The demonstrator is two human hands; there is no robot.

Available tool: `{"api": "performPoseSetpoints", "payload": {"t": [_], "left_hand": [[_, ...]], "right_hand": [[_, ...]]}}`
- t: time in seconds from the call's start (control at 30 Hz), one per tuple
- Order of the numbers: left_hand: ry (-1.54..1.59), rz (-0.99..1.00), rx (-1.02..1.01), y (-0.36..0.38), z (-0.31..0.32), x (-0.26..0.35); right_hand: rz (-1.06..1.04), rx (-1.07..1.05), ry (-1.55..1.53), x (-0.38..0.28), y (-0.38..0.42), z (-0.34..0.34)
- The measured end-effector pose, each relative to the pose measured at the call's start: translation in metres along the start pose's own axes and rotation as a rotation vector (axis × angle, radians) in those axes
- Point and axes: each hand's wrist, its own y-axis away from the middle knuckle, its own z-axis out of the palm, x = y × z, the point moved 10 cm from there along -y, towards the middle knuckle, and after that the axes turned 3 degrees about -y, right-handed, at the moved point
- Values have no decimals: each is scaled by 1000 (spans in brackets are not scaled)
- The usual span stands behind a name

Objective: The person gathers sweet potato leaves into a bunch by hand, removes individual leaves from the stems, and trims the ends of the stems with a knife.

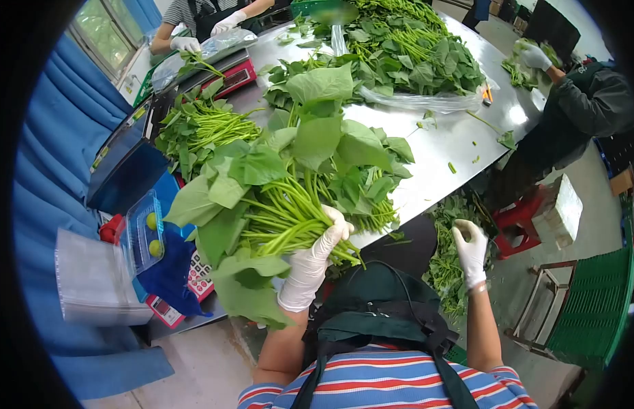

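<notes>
My left hand [315, 262], in a white glove, is closed around the stems of a large bunch of leafy greens [279, 211], its leaves spreading up and to the left. Beside that bunch, more greens [371, 177] lie on the metal table [433, 146]. My right hand [471, 251], also gloved, is raised at the right with thumb and fingers apart and nothing between them. Below and behind it, loose greens [446, 290] lie low down beside my lap.
A big pile of greens [412, 54] covers the table's far part. Red scales [238, 76] stand at the far left. A clear box [145, 232] and plastic bags [92, 279] are nearer. Two co-workers handle greens across the table. A red stool [518, 225] and green chair [590, 307] stand right.
</notes>
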Motion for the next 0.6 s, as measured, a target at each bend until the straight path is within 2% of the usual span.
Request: {"api": "performPoseSetpoints", "payload": {"t": [0.03, 0.1, 0.17, 0.23, 0.27, 0.3, 0.33, 0.37, 0.43, 0.6], "left_hand": [[-75, -19, 11, 1, 0, -5], [-179, -123, 22, 3, 0, -30], [-777, -201, -15, 30, -38, -109], [-28, -362, -162, 61, -6, -81], [37, -403, -205, 69, 1, -89], [12, -413, -231, 74, 4, -98], [-1, -418, -258, 76, 7, -105], [-14, -419, -285, 76, 8, -110], [-23, -414, -326, 76, 9, -114], [-6, -427, -477, 69, 27, -119]], "right_hand": [[181, 0, -318, -11, 13, 3], [224, -320, -303, -79, 27, 27], [-4, -533, -313, -158, 38, 64], [-396, -550, -42, -215, 43, 84], [-484, -639, -34, -172, 48, 111], [3, -690, -596, -142, 46, 128], [-618, -487, -212, -179, 54, 118], [-560, -542, -233, -179, 63, 128], [-276, -684, -393, -169, 69, 148], [124, -785, -612, -141, 73, 160]]}}
